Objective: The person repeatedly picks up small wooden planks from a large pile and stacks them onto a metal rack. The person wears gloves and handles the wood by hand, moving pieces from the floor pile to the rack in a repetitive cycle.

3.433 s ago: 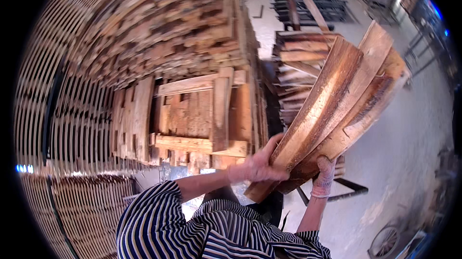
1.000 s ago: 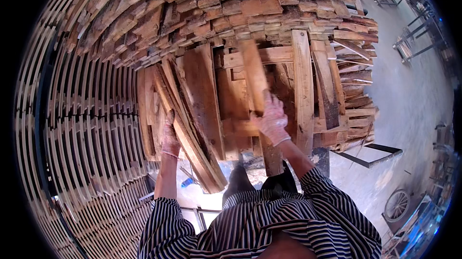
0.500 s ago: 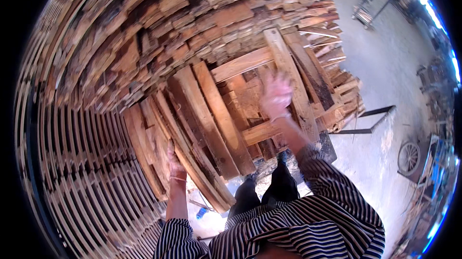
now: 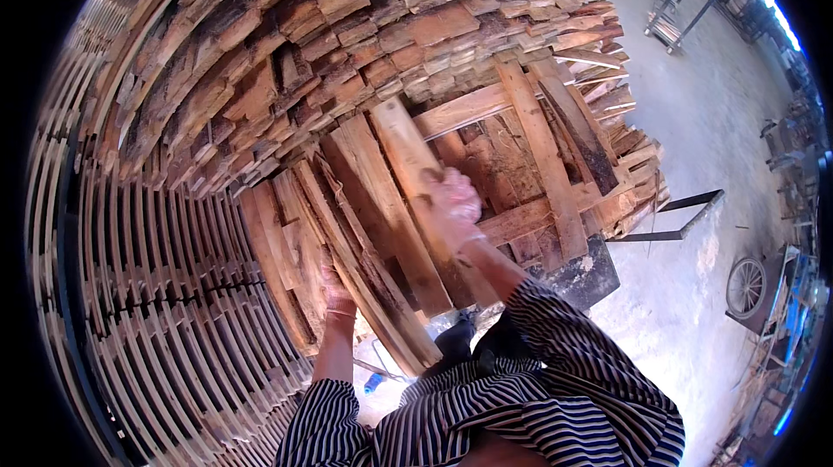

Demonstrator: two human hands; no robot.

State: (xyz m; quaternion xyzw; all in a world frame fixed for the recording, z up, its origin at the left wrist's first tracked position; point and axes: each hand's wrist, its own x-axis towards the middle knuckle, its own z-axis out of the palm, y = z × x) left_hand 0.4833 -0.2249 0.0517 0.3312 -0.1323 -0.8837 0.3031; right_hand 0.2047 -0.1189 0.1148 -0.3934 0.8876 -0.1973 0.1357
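Note:
My left hand [image 4: 337, 292] grips the left edge of a long, narrow wooden board [image 4: 369, 285], its fingers partly hidden along the wood. To the right, my right hand [image 4: 453, 207] is closed over the edge of a pale wooden board [image 4: 401, 133] with a dark spot near its far end. That board slants across the pile, next to a wide brown board [image 4: 382, 207]. Farther right, another board [image 4: 538, 154] and a dark-edged board [image 4: 580, 133] lie across crosswise pieces.
Beyond the boards rises a large stack of rough wood pieces [image 4: 347, 42]. Tightly spaced slats [image 4: 165, 293] fill the left side. A black metal frame [image 4: 685, 228] juts out on the right, near a spoked wheel [image 4: 746, 286]. My feet stand close below the pile.
My right hand has moved left from the right-hand boards and closed; a pale board now lies slanted under it. My left hand stays on the same board edge.

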